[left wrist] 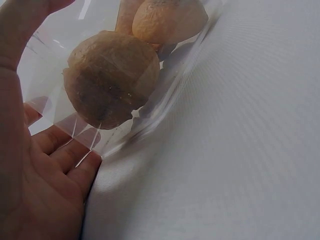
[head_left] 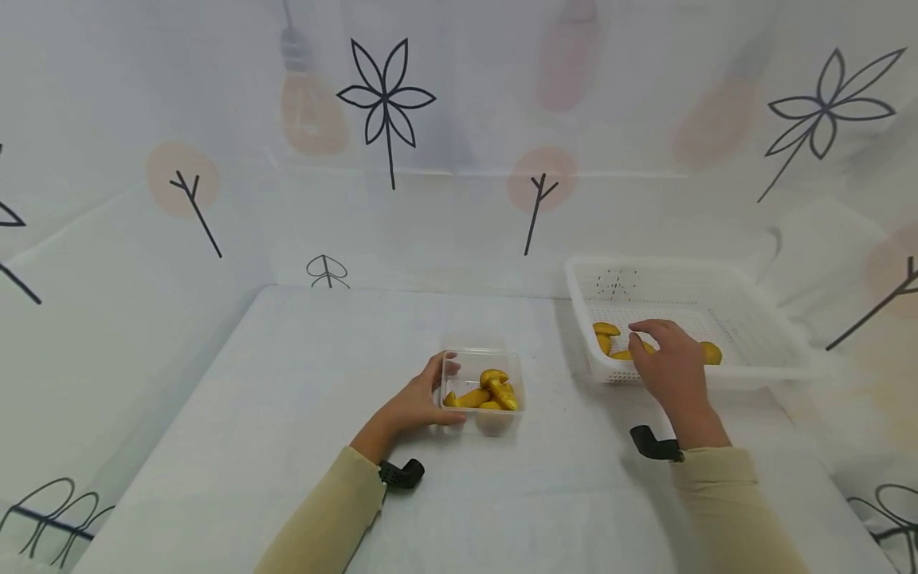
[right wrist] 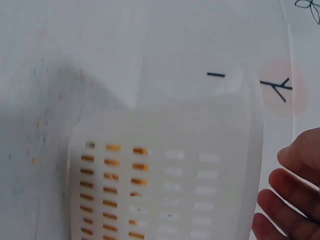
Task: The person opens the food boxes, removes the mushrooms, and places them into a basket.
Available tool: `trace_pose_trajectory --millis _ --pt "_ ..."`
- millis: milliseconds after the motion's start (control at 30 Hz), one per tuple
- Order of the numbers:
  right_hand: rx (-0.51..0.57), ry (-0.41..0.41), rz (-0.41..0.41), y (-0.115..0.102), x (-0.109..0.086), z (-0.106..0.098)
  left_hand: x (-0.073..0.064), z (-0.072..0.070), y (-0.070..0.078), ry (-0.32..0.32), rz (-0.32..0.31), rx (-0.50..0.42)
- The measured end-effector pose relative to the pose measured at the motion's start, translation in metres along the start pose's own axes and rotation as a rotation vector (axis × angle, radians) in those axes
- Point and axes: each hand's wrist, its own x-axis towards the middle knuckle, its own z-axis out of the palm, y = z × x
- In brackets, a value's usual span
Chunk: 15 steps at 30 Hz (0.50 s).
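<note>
A small clear plastic box (head_left: 468, 368) stands on the white-covered table, with several yellow-brown mushrooms (head_left: 496, 387) inside. My left hand (head_left: 416, 405) grips its left side, thumb at the near wall and fingers at the far one. The left wrist view shows a rounded mushroom cap (left wrist: 111, 77) through the clear wall beside the fingers. Farther right, my right hand (head_left: 672, 368) hovers over the near edge of a white perforated basket (head_left: 770, 339), thumb and forefinger apart, with nothing seen between them. More mushrooms (head_left: 604, 340) lie in the basket, partly hidden by this hand.
White cloth covers the table (head_left: 287, 446), and a patterned cloth backdrop (head_left: 445, 231) rises behind and at both sides. The basket stands near the backdrop at the far right. Both wrists wear black camera mounts (head_left: 402, 474).
</note>
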Motion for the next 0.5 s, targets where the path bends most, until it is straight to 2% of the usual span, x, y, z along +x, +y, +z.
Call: trace_pose_trajectory --millis 333,500 --pt "0.128 0.031 -0.142 -0.023 -0.004 0.013 0.0 0.0 0.0 -0.001 0.008 -0.007" --pt "0.143 0.004 -0.166 -0.035 -0.008 0.018 0.001 0.0 -0.001 -0.001 0.009 -0.012"
